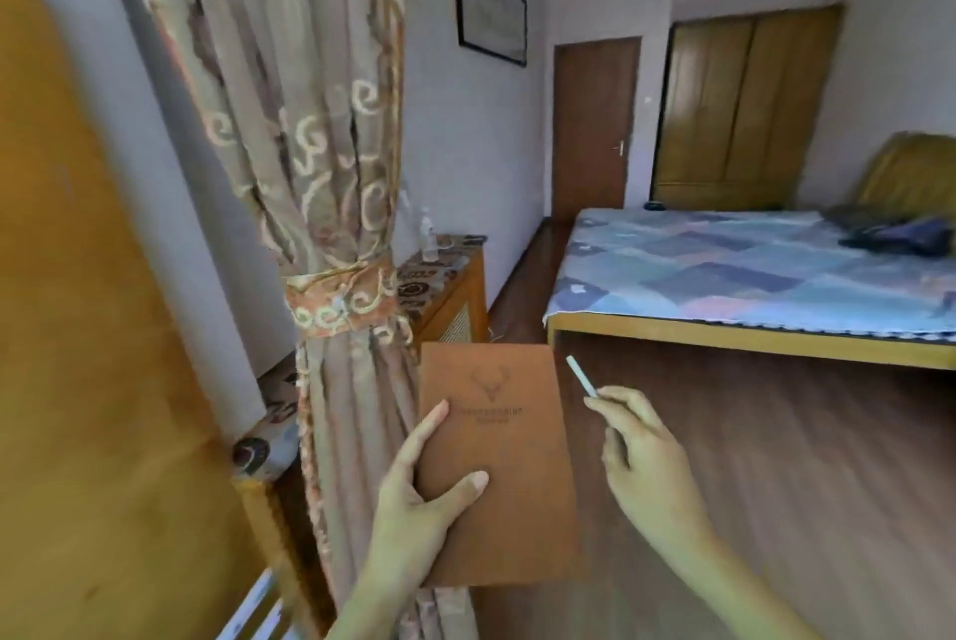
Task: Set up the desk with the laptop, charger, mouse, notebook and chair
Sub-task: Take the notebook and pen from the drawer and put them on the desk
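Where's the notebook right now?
In the head view, low centre: the left hand holds the brown notebook up beside the tied curtain, left of the right hand's white pen.

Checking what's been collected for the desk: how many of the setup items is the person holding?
1: the notebook, gripped in the left hand. The right hand holds a white pen, not on the list. No laptop, charger or mouse shows; some may be out of view.
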